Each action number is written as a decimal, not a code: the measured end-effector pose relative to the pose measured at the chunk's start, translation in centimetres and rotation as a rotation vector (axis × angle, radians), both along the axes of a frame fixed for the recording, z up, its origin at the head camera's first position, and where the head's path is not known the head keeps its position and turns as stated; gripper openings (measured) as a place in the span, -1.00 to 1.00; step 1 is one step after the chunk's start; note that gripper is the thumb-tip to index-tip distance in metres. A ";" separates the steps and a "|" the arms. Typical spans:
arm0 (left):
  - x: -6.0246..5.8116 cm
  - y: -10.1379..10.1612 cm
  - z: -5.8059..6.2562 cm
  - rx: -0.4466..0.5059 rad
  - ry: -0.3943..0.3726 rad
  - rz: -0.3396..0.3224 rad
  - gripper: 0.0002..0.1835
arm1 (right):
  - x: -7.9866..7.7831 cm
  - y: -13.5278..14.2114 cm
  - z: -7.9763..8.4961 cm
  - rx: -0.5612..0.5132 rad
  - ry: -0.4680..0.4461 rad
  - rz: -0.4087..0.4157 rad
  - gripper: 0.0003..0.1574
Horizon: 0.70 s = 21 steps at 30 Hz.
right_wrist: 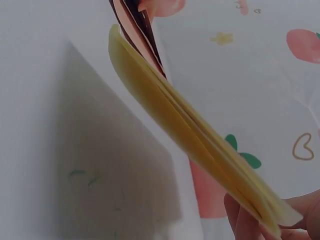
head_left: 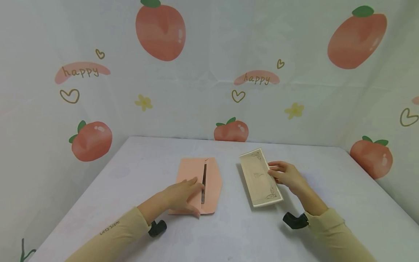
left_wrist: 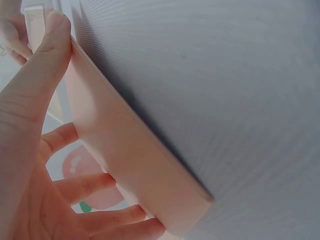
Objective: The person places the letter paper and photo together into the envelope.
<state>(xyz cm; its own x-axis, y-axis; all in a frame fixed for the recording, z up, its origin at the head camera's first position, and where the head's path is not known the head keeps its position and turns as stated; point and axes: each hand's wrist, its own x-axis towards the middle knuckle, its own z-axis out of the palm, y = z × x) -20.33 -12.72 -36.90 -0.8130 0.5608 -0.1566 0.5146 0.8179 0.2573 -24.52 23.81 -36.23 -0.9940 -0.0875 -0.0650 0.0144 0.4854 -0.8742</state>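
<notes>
A pink envelope (head_left: 211, 189) lies on the table with its flap side up and its mouth gaping in a long dark slit. Across it rests my left hand (head_left: 181, 193), fingers spread over the paper and thumb at the near edge; the left wrist view shows the thumb and fingertips touching the envelope (left_wrist: 125, 145). To the right, my right hand (head_left: 288, 176) pinches a cream folded card (head_left: 258, 178) by its right edge. The card has ornate corner patterns, is tilted and held above the table. Seen edge-on in the right wrist view, the card (right_wrist: 185, 125) shows several layers.
A white cloth covers the table (head_left: 226, 236). Behind it hangs a white backdrop (head_left: 196, 87) printed with fruit, hearts and flowers. Black wrist devices (head_left: 295, 221) sit by both cuffs.
</notes>
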 end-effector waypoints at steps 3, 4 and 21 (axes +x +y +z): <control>0.0 0.0 0.0 0.001 -0.002 0.002 -0.12 | -0.1 -0.5 -0.1 -0.013 -0.006 0.004 -0.42; 0.0 0.0 0.0 0.002 -0.004 0.003 -0.13 | -0.2 -0.7 -0.2 -0.020 -0.007 0.004 -0.43; 0.0 0.0 0.0 0.001 0.007 -0.013 -0.13 | -0.8 -3.6 -0.6 -0.052 0.032 0.045 -0.47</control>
